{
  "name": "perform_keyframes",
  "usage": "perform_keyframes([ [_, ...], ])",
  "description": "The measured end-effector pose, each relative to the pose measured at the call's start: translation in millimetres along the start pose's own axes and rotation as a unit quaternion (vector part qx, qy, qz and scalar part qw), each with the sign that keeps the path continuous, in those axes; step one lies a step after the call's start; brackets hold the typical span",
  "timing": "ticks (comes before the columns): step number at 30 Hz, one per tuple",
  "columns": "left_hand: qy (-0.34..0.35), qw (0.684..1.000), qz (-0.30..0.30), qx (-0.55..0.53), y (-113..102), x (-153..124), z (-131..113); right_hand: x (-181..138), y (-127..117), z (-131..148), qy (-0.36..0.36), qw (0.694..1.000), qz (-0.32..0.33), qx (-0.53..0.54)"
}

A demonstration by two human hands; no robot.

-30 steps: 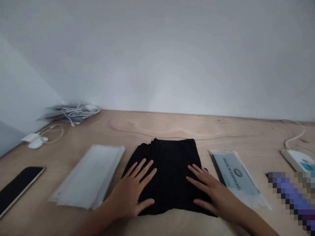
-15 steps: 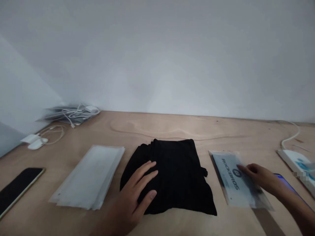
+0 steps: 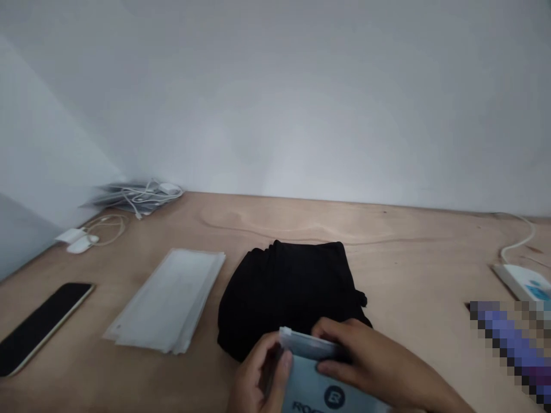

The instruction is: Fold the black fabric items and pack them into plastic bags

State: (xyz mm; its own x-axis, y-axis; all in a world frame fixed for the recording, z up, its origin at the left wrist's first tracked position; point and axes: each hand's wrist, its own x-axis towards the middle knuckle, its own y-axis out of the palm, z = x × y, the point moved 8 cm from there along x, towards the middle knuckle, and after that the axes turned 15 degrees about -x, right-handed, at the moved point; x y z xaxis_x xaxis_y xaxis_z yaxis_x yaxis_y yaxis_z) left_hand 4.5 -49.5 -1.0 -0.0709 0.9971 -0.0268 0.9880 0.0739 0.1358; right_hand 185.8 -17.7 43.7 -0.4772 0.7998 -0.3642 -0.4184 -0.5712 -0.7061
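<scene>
A translucent zip bag (image 3: 307, 381) with a dark round logo and part of a printed name is held up low in front of me. My left hand (image 3: 262, 373) pinches its left edge near the white slider at the top corner. At the top edge, my right hand (image 3: 357, 355) grips the bag with thumb and fingers on either side of the opening. Dark contents show faintly inside its top. Behind the bag, a folded black cloth (image 3: 297, 281) lies on the table, its near edge partly hidden by my hands.
To the left lies a stack of translucent bags (image 3: 172, 298), with a dark-screened phone (image 3: 45, 324) beyond it. White cables (image 3: 150, 195) rest on grey packets in the back left corner. On the right are a pixelated phone-like object (image 3: 512, 344) and a white power strip (image 3: 523, 281).
The printed bag has left the table on the right and is now in front of me. My left hand has come off the black cloth, and both hands hold the bag.
</scene>
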Motion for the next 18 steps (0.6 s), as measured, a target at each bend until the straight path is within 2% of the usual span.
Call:
perform_keyframes([
  [4, -0.045, 0.998, -0.032, -0.002, -6, 2, -2, 31, 6, 35, -0.031, 0.995, -0.075, 0.059],
  [8, -0.071, 0.997, -0.036, 0.016, -11, 6, -7, 44, 0, 45, -0.061, 0.991, -0.103, 0.068],
  [13, -0.085, 0.992, -0.071, 0.063, -34, 15, -9, 33, -9, 22, -0.057, 0.995, -0.082, 0.023],
  [16, -0.056, 0.991, -0.064, 0.105, -47, 25, -14, 19, -15, 0, -0.047, 0.997, -0.063, 0.022],
  [18, -0.025, 0.986, -0.093, 0.138, -59, 31, -20, 10, -18, -14, -0.028, 0.998, -0.056, 0.028],
])
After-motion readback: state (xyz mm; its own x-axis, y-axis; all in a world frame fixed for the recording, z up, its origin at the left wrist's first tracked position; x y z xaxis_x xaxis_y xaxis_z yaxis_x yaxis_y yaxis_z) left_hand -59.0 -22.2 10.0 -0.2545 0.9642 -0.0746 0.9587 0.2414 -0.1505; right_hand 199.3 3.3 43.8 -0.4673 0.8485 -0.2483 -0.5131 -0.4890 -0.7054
